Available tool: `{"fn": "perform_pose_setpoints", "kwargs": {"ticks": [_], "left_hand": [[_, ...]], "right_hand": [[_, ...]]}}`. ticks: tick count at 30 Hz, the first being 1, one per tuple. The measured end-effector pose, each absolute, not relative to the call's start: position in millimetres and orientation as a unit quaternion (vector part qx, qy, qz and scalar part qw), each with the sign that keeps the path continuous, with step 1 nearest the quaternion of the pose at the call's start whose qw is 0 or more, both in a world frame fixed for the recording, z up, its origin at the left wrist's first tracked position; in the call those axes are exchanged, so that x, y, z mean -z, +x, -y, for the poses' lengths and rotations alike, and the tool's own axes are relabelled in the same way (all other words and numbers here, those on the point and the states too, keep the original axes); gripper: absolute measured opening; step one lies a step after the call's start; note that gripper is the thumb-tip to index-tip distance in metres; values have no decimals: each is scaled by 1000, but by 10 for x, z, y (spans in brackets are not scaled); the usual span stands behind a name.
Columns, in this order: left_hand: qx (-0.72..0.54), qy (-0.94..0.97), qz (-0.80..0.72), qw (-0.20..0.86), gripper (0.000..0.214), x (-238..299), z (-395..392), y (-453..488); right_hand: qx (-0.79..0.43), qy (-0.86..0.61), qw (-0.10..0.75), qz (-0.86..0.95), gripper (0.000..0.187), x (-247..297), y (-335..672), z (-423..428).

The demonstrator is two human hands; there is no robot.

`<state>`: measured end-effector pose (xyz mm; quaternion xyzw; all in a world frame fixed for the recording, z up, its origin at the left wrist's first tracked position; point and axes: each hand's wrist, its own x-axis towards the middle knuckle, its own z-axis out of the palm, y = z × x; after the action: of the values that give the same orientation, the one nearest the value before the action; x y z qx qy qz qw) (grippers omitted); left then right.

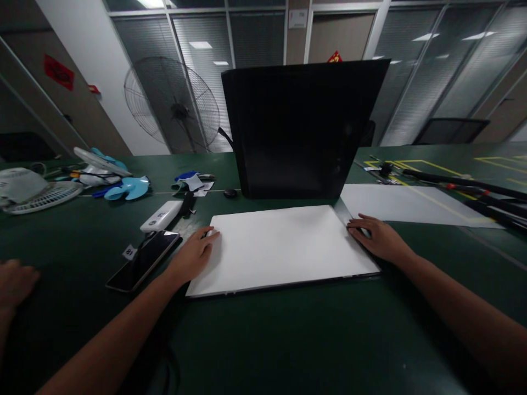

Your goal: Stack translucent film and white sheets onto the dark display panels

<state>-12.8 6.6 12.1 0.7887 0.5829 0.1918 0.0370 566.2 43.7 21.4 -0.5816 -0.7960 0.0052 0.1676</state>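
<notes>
Right, both hands are on the white board: left hand (193, 255) at its left edge, index finger reaching over the top face, thumb close beside; right hand (379, 237) at the right edge, palm down, fingers loosely bent along the side. Both part-curled, neither spread wide; can't tell if either actually grips the edge or just rests there. White board (280, 249) lies flat on the green table (280, 340), centred between the hands, with a thin dark line under its near edge. Just past its far edge a big black panel (304, 131) stands upright, wider at top than at bottom. Left of the left hand: dark phone (144, 262) lying at an angle with a small paper tag beside it, then a white device (162, 216) beyond it. Black mouse (230, 193) sits left of the panel's foot; a small blue and white pile (193, 181) is next to it. Further left: blue fan blade (128, 188) and white grille (45, 200). Another person's hand (16, 282) shows at the left border, blurred. Right side: white sheet (403, 203) flat on the table, black poles (489, 190) near it. Background: large wire-cage fan (180, 111) in front of glass partitions.
</notes>
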Motion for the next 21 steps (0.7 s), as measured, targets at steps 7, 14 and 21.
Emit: {"fn": "perform_pose_setpoints", "kwargs": {"ticks": [7,14,21], "left_hand": [[-154,785,-600,14,59,-197,-61,-81],[-162,784,-599,5,59,-189,-69,-79],[-177,787,-591,0,54,-164,-66,-86]], "right_hand": [[7,-557,162,815,54,-202,5645,-449],[40,-650,115,750,77,28,6211,-693],[69,-713,25,697,88,-124,6115,-618]]}}
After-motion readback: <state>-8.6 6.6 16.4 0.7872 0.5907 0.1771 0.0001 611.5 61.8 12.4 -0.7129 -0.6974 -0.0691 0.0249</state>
